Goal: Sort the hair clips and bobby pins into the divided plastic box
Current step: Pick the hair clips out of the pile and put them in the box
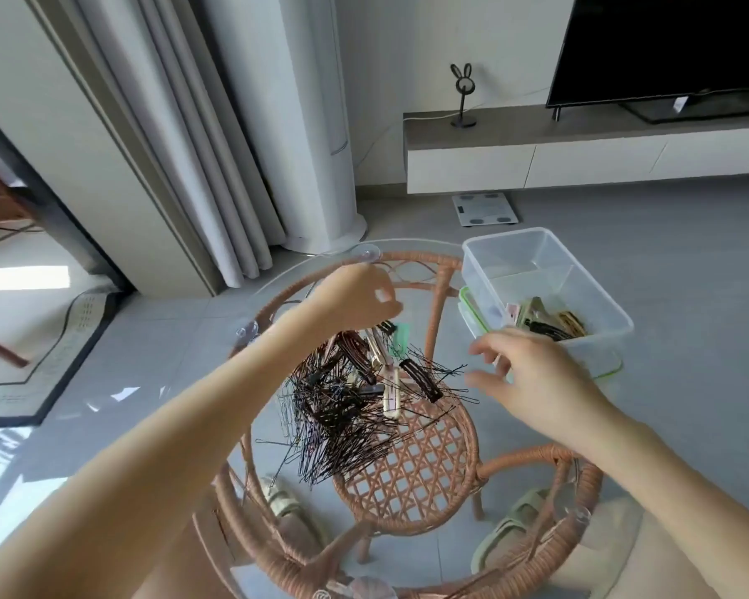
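We are leaning over a round glass desk [303, 270] on a rattan frame, with both bare arms stretched out above it. Nearest to us, below and between our hands, the pins [342, 443] are lying in a dense black heap on the glass, fanning out toward us. Just beyond them, still under our hands, the clips [390, 382] are piled in a mixed cluster: dark brown ones, a pale long one and a small green one at the far edge.

Our right hand [532, 378] is hovering to the right of the heap, fingers [478, 350] spread apart and holding nothing that we can see. Our left hand [355, 296] is hanging over the far edge of the heap, fingers [392, 306] curled together and pointing down at the clips; we cannot tell whether they are pinching one.

Just past our right fingers, the box [515, 248] is sitting at the desk's right edge on a green-rimmed lid [610, 369]. Its near compartment is holding several clips, while the far one is looking bare.
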### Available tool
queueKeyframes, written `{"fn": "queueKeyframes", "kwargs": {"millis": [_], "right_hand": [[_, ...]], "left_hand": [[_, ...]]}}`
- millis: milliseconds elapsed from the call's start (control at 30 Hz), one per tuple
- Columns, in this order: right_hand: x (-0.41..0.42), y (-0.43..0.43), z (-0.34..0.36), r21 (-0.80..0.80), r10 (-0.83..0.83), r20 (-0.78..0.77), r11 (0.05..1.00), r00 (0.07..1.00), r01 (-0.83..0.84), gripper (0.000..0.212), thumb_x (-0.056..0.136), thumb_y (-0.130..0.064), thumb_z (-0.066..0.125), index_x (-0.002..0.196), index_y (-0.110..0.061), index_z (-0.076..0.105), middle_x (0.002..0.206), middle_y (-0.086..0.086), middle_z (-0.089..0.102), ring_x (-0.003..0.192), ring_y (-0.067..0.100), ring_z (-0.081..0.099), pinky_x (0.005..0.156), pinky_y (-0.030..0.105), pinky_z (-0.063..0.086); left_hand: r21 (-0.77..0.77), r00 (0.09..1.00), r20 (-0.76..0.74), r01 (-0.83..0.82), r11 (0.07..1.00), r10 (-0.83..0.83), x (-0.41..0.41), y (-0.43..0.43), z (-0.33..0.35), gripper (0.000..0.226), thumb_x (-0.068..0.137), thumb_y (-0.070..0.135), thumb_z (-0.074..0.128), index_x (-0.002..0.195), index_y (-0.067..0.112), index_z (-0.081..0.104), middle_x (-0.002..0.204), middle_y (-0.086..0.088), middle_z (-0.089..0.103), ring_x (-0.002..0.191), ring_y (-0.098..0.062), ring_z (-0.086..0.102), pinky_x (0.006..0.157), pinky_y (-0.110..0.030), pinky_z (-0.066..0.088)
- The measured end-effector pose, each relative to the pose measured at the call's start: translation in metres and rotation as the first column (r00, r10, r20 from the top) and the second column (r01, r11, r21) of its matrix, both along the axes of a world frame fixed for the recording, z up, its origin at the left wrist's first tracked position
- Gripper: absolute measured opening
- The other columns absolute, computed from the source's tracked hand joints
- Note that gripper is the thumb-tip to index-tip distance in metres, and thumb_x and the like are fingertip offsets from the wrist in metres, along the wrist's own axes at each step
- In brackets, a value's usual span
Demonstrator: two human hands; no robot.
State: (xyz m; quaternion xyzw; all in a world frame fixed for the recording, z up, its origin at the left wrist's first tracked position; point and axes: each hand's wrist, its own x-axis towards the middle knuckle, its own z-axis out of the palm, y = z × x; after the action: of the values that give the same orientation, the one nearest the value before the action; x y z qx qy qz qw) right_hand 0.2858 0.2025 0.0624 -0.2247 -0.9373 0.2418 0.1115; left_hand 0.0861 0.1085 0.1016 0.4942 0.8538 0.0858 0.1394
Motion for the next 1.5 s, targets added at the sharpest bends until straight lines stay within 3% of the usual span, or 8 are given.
{"fn": "queueKeyframes", "kwargs": {"millis": [200,367,500,733,967,1233,1367,1500], "right_hand": [[-0.020,-0.090,-0.049,0.045,0.250,0.271,0.961,0.929,-0.272,0.067,0.079,-0.046,0.062,0.134,-0.021,0.033,0.129,-0.002,0.039,0.107,0.015,0.048,0.083,0.024,0.043],[-0.045,-0.121,-0.064,0.155,0.047,0.276,0.984,0.960,-0.093,0.045,0.087,-0.021,0.060,0.124,-0.006,0.042,0.131,0.013,0.040,0.102,0.021,0.049,0.078,0.025,0.048],[-0.056,-0.125,-0.067,0.188,-0.002,0.218,0.981,0.976,-0.040,0.037,0.082,-0.010,0.066,0.115,-0.006,0.051,0.115,0.013,0.051,0.085,0.021,0.056,0.067,0.026,0.050],[-0.061,-0.113,-0.071,0.094,0.109,0.115,0.988,0.987,-0.121,0.041,0.086,0.014,0.038,0.119,-0.005,0.052,0.117,0.010,0.056,0.102,0.023,0.054,0.087,0.027,0.046],[-0.058,-0.098,-0.055,-0.031,0.113,-0.011,0.993,0.994,-0.113,0.027,0.088,-0.014,0.060,0.113,-0.004,0.062,0.110,0.008,0.068,0.100,0.017,0.062,0.080,0.009,0.036],[-0.055,-0.071,-0.019,-0.158,0.053,-0.076,0.985,0.996,-0.064,0.017,0.084,-0.017,0.065,0.099,-0.009,0.068,0.091,0.004,0.071,0.083,0.015,0.064,0.092,0.029,0.047],[-0.054,-0.055,0.001,-0.203,0.064,-0.094,0.976,0.994,-0.082,0.013,0.083,-0.017,0.066,0.095,-0.011,0.068,0.077,-0.009,0.064,0.070,-0.003,0.056,0.070,0.007,0.039],[-0.059,-0.037,0.018,-0.211,0.061,-0.111,0.974,0.992,-0.083,0.011,0.082,-0.017,0.067,0.091,-0.012,0.069,0.073,-0.015,0.061,0.069,-0.005,0.056,0.061,0.005,0.041]], "left_hand": [[-0.329,0.978,0.037,-0.181,0.927,0.204,0.025,-0.130,-0.063,0.075,0.070,0.060,0.065,0.128,0.017,0.043,0.121,-0.003,0.054,0.104,-0.015,0.055,0.094,-0.028,0.050],[-0.190,0.948,-0.062,-0.317,0.929,0.311,0.052,-0.143,-0.094,0.081,0.069,0.063,0.062,0.127,0.012,0.040,0.118,-0.003,0.045,0.103,-0.013,0.042,0.098,-0.025,0.039],[-0.091,0.941,-0.011,-0.337,0.937,0.338,0.050,-0.134,-0.100,0.069,0.070,0.057,0.066,0.118,0.011,0.047,0.112,-0.003,0.049,0.099,-0.016,0.049,0.089,-0.025,0.045],[0.063,0.938,0.082,-0.343,0.937,0.337,0.043,-0.137,-0.096,0.020,0.083,0.027,0.067,0.088,0.008,0.064,0.076,-0.002,0.067,0.073,-0.021,0.063,0.062,-0.025,0.046],[0.095,0.940,0.130,-0.328,0.940,0.315,0.030,-0.137,-0.066,0.018,0.080,0.024,0.071,0.088,0.009,0.073,0.074,-0.001,0.071,0.067,-0.017,0.066,0.070,-0.026,0.057],[0.055,0.922,0.210,-0.343,0.938,0.325,0.021,-0.127,-0.006,0.013,0.071,0.027,0.077,0.079,0.018,0.074,0.076,0.000,0.075,0.069,-0.019,0.070,0.063,-0.019,0.057],[0.101,0.905,0.252,-0.376,0.921,0.342,0.018,-0.122,0.015,0.014,0.068,0.026,0.079,0.080,0.019,0.075,0.083,0.004,0.075,0.077,-0.015,0.070,0.072,-0.023,0.057],[0.148,0.897,0.272,-0.396,0.906,0.348,0.012,-0.113,0.033,0.011,0.065,0.024,0.081,0.072,0.019,0.074,0.072,0.002,0.075,0.069,-0.018,0.070,0.072,-0.028,0.057]]}}
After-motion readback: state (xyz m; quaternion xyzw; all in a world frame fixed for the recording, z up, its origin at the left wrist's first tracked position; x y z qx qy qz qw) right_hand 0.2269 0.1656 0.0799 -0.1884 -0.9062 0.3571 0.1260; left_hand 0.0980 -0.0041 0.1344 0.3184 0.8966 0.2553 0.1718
